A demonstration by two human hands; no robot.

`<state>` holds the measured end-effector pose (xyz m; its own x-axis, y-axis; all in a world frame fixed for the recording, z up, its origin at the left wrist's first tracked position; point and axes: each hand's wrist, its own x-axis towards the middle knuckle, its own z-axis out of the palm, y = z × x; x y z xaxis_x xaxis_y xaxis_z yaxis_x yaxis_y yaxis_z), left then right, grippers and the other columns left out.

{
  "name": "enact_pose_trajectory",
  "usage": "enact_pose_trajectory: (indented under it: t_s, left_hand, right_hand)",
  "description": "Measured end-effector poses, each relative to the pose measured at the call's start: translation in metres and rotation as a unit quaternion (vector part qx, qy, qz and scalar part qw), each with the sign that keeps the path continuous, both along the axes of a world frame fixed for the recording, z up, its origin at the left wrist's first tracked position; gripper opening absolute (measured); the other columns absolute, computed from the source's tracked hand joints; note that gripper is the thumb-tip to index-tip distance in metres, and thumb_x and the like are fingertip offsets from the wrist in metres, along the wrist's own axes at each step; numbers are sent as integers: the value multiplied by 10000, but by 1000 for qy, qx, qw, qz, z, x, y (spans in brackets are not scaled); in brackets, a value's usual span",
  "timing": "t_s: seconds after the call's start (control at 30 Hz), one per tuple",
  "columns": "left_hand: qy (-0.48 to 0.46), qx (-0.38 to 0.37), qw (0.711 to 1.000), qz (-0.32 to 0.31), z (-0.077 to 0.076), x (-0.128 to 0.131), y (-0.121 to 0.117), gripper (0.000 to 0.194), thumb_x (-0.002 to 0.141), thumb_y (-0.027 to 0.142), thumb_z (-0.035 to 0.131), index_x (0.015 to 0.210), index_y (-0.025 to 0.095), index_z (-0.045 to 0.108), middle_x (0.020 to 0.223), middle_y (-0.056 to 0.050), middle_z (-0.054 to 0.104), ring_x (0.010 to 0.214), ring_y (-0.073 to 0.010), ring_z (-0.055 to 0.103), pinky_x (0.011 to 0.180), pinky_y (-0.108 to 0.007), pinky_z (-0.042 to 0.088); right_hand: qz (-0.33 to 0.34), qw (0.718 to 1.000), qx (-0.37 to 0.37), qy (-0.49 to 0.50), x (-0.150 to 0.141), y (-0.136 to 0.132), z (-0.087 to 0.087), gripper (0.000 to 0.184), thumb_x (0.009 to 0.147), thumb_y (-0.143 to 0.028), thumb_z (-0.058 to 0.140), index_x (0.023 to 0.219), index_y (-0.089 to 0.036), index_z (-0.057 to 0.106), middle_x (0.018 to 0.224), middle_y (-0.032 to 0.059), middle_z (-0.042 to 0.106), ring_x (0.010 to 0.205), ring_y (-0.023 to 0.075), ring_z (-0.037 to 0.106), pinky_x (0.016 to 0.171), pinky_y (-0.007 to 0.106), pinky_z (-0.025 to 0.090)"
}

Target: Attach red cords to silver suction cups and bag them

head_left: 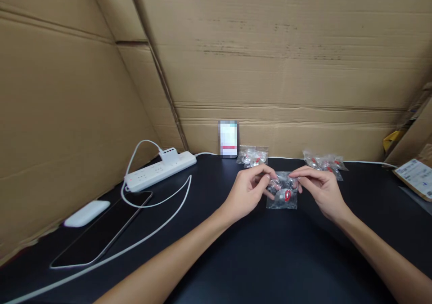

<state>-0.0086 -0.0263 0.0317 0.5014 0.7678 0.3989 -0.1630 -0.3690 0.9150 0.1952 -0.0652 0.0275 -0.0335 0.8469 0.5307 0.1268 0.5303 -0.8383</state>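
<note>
Between my two hands is a small clear plastic bag (pixel 281 200) with a pale round item and a red looped mark or piece showing through it. My left hand (pixel 251 187) pinches the bag's upper left side, thumb and fingers together. At the upper right side, the fingers of my right hand (pixel 317 187) are closed on the same bag. Behind my left hand lie similar clear bags (pixel 253 154) with red bits inside. More such bags (pixel 326 162) lie beyond my right hand.
A white power strip (pixel 162 171) with a plugged-in charger and looping white cable (pixel 168 223) is on the left. Near it are a dark phone (pixel 101 232) and a white case (pixel 87 213). A blurred-out screen (pixel 228 138) leans on the cardboard wall (pixel 286 70). A labelled package (pixel 415 176) lies right.
</note>
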Motion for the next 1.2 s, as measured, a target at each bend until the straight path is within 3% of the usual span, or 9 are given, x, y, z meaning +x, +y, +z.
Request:
enact_pose_trajectory:
  t_s: [0.2,0.37,0.43,0.53,0.7,0.83,0.93,1.0,1.2]
  left_hand:
    - [29,59,998,23,0,-6,-2,154,905,219,528,934,121,643,816,-63,649,776,-183,679,686,-344,628]
    - [79,109,988,74,1,-4,-7,133,878,207,554,862,123,656,807,-62,677,724,-168,675,700,-322,598]
    - [99,140,982,80,2,-2,-9,129,873,197,552,858,132,663,811,-55,680,728,-161,663,699,-306,583]
    - [117,180,974,76,4,-1,-12,142,873,170,528,865,148,668,811,-42,680,726,-150,644,695,-288,561]
    - [119,184,974,61,4,-1,-14,162,894,152,478,938,159,634,834,-41,673,772,-149,649,718,-277,549]
    - [122,174,975,61,5,0,-15,262,872,231,580,1125,163,563,914,-51,672,803,-154,653,700,-259,540]
    - [176,194,963,61,7,0,-13,157,903,293,571,967,165,635,832,-28,675,736,-142,634,659,-246,501]
    - [205,217,953,57,8,-2,-11,204,942,279,513,852,163,655,770,-16,673,704,-136,622,663,-249,476]
    - [245,284,925,51,8,-8,-2,209,947,204,492,885,165,687,769,-23,686,684,-137,609,661,-256,438]
  right_hand:
    - [7,996,21,-83,4,-2,2,165,864,-192,605,874,-223,767,939,70,690,824,179,628,725,323,502]
    - [10,997,13,-78,2,-3,1,101,880,-246,610,807,-201,663,963,73,673,915,205,637,828,360,504]
    - [-11,997,5,-76,-1,-3,0,80,865,-273,640,914,-213,622,983,72,667,914,208,634,831,365,511]
    - [-34,993,-8,-114,-6,-4,-2,228,853,-309,662,1056,-219,608,995,73,666,886,207,633,818,364,517]
    - [-32,980,-9,-198,-9,-3,-4,168,898,-334,607,825,-204,686,787,39,666,741,185,622,707,322,492]
    - [-31,979,12,-203,-10,-5,-2,159,898,-321,611,828,-203,692,780,37,663,727,184,619,697,314,484]
    - [-25,977,20,-209,-12,-8,-1,158,901,-309,608,824,-207,700,769,36,662,712,181,618,688,311,483]
    - [-27,977,22,-211,-12,-8,-1,158,900,-307,611,823,-209,708,765,37,667,709,181,622,681,310,483]
    - [-47,980,2,-192,-11,-2,-9,170,865,-346,654,811,-212,744,749,44,694,681,185,633,633,308,492]
